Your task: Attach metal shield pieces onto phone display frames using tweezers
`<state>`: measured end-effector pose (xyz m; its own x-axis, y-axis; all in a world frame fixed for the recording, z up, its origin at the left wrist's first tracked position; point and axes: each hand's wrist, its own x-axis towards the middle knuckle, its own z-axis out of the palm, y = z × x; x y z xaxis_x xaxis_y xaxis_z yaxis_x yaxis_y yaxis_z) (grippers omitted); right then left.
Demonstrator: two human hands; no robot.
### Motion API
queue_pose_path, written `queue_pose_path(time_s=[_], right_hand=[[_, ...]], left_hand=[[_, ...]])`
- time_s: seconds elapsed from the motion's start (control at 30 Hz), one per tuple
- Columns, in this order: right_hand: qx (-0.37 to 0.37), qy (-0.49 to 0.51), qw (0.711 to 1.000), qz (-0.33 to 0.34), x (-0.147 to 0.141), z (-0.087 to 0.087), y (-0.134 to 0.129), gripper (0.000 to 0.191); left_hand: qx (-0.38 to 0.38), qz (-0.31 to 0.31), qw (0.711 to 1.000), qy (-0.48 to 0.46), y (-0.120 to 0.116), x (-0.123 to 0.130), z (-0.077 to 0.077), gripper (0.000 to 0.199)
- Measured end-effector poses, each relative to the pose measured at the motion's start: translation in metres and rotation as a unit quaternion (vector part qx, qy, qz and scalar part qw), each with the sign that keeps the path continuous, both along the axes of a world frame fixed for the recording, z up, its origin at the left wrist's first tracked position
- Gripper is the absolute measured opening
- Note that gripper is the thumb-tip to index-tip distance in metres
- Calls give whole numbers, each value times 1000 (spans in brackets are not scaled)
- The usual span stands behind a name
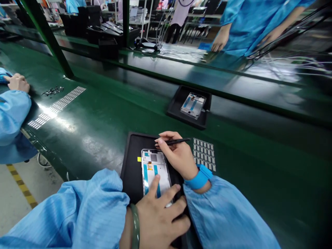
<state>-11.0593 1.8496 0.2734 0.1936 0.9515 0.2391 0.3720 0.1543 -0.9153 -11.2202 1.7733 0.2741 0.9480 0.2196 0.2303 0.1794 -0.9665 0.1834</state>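
Observation:
A silver phone frame [161, 173] with blue strips lies in a black tray [132, 152] on the green bench. My left hand [162, 218] rests over its lower part, fingers spread, the index fingertip on the frame. Above the frame's top right corner, my right hand [178, 152] grips black tweezers [178, 141], their tips near the frame's top edge. A blue band circles my right wrist. A yellow tab [139, 159] sticks out at the frame's left side. Just right of my right hand lies a sheet of small metallic pieces [204, 154].
A second black tray [176, 109] holds another phone frame [194, 104] farther back. Strips of small parts [58, 106] and a dark pile [53, 91] lie left, near another person's hand [18, 83]. A green post [49, 41] rises there. Someone in blue stands across the bench.

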Motion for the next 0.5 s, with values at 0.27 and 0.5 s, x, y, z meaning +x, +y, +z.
queue_pose_path(time_s=[0.27,0.5], right_hand=[[-35,-33,998,38,-1,14,-6,20],[-49,-90,994,34,0,19,-7,19]], left_hand=[[12,180,983,41,23,-5,25,66],[-17,271,960,74,26,-3,26,70]])
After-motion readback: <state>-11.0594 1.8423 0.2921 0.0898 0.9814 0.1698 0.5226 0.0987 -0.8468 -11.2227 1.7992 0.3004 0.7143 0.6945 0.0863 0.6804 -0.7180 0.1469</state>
